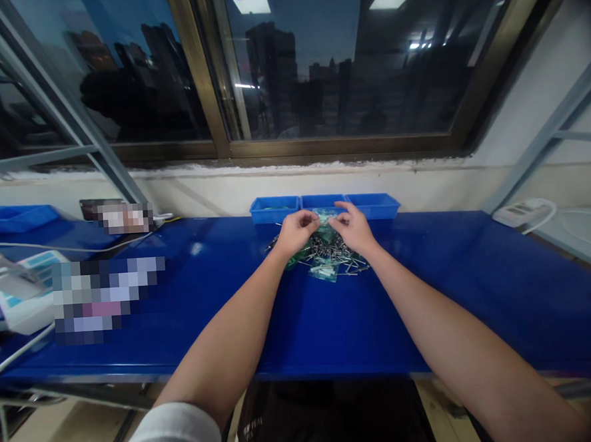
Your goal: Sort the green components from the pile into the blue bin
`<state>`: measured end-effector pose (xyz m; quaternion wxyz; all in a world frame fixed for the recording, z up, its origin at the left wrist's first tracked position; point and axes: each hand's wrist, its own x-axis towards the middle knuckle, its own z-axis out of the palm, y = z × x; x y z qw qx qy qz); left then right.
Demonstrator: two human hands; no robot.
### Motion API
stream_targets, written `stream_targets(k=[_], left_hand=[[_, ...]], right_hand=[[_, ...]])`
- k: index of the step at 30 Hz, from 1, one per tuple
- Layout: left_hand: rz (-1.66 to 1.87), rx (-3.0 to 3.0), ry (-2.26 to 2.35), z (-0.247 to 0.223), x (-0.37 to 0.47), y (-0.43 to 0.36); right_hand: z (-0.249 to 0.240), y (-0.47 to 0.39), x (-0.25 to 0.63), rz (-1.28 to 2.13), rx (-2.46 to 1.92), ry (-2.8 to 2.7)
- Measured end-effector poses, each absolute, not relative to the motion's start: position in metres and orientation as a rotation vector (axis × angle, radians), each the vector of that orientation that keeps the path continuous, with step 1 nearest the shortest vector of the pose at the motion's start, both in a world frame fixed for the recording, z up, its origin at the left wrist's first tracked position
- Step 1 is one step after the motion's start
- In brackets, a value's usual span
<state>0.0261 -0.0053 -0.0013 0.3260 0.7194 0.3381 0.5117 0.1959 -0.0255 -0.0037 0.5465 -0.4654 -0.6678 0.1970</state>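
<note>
— What are your hands on right now?

— Your left hand [296,233] and your right hand [352,227] are both stretched out to the far side of the blue tabletop [332,325], close together but with a small gap between them. Between them you hold a small clear plastic bag [324,220]: your left fingers are curled in and pinching its left edge, your right fingers are bent and pinching its right edge.

— And where does the bag sit?

— It is lifted just above a heap of small metal pins [327,252] that lies near the far edge of the tabletop, about midway along it. More small clear bags [323,271] lie in the heap, one at its near side. Whether the bag you hold has anything in it, you cannot tell from here.

— What else is around you?

— Just behind the heap, a row of three shallow blue trays [325,207] stands against the far edge, under the window [316,66]. Another blue tray [12,217] sits at the far left corner. Toward the left edge there is a white device [27,291] with cables [13,358] running off it. At the far right, off the blue surface, lies a white power strip [522,212].
</note>
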Motion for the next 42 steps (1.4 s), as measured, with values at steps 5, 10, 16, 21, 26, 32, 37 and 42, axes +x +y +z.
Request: stream_targets(k=[5, 10, 16, 21, 26, 32, 37, 42], left_hand=[[1.377, 1.736, 0.888, 0.003, 0.023, -0.006], [1.449, 1.565, 0.975, 0.002, 0.015, 0.002], [1.637, 1.474, 1.085, 0.003, 0.004, 0.016], [1.492, 1.478, 1.118, 0.006, -0.002, 0.015], [1.371, 1.469, 1.171, 0.0, -0.004, 0.017], [1.267, 1.956, 1.412, -0.009, -0.004, 0.019], [0.98, 2.328, 1.398, -0.021, 0.0, 0.016], [0.816, 2.387, 1.337, -0.027, 0.002, 0.017]], right_hand=[[-0.007, -0.025, 0.197, 0.503, -1.132, -1.587], [-0.011, -0.023, 0.199, 0.464, -1.182, -1.647], [-0.01, -0.026, 0.199, 0.406, -1.213, -1.742], [-0.008, -0.03, 0.198, 0.383, -1.242, -1.783], [-0.008, -0.031, 0.199, 0.353, -1.253, -1.82], [-0.012, -0.027, 0.201, 0.214, -1.326, -1.911], [-0.017, -0.022, 0.201, 0.064, -1.38, -1.984], [-0.021, -0.022, 0.2, 0.107, -1.442, -2.03]])
